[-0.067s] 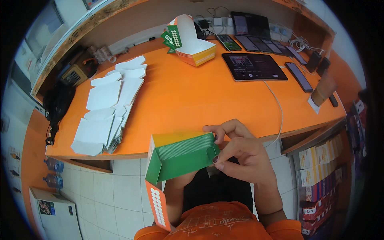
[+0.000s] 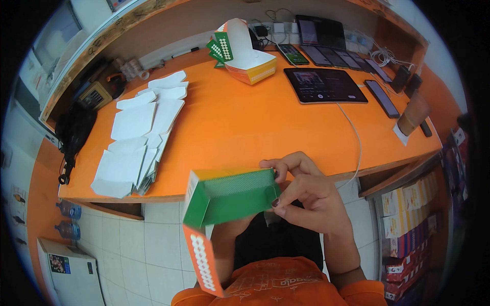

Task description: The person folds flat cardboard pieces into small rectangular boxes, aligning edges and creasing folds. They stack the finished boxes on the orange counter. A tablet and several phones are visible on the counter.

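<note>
A partly folded cardboard food box (image 2: pixel 232 206), green on its upturned face with yellow and orange outer panels, is in front of me at the table's near edge. An orange flap with white dots hangs from its left end. My right hand (image 2: pixel 314 201) pinches the right end of the box between thumb and fingers. From below, my left hand (image 2: pixel 236 227) supports the box; its fingers are hidden behind the cardboard. On the table to the left lies a stack of flat white carton blanks (image 2: pixel 133 120). At the back stands a box with its lid raised (image 2: pixel 252 71), white inside.
A tablet (image 2: pixel 324 86) with a cable, several phones (image 2: pixel 382 98) and a cup of brown drink (image 2: pixel 412 115) occupy the table's right side. A black bag (image 2: pixel 75 127) is at its left. Shelved packages (image 2: pixel 408 214) stand low right, a white cabinet (image 2: pixel 71 273) low left.
The left end of the box has swung slightly left and down, and its dotted flap has shifted with it. My right hand has barely moved.
</note>
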Demonstrator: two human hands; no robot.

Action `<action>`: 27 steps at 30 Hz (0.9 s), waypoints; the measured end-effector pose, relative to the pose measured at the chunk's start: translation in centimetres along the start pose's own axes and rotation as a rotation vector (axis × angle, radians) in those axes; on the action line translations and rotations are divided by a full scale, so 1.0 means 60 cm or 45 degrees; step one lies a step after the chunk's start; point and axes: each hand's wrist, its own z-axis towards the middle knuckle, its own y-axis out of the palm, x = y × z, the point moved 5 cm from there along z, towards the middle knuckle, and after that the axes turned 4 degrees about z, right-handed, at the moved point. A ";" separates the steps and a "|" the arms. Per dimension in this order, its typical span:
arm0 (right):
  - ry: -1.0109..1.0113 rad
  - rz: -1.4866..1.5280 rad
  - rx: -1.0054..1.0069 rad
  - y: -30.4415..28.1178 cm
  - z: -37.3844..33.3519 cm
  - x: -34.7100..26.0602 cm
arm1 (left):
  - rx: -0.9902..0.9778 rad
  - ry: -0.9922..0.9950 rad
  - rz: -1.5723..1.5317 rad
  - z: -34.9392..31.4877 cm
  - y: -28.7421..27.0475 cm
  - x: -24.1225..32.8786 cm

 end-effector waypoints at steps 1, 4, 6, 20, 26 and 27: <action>-0.019 0.015 -0.016 0.001 0.000 0.001 | -0.026 -0.066 -0.090 0.001 0.002 -0.003; -0.074 -0.421 0.205 -0.014 0.000 -0.004 | -0.078 -0.156 -0.171 -0.006 0.009 0.005; -0.047 -0.535 0.174 -0.009 -0.001 -0.006 | -0.099 -0.022 -0.143 -0.002 0.010 0.019; -0.281 -1.439 0.166 0.055 0.002 -0.035 | 0.587 -0.233 -0.140 0.013 0.003 0.054; -0.356 -1.191 0.279 0.017 0.014 -0.073 | -0.025 -0.052 0.390 0.050 -0.028 0.109; -0.371 -1.129 0.341 0.017 0.016 -0.077 | 0.019 0.109 0.533 0.048 -0.019 0.110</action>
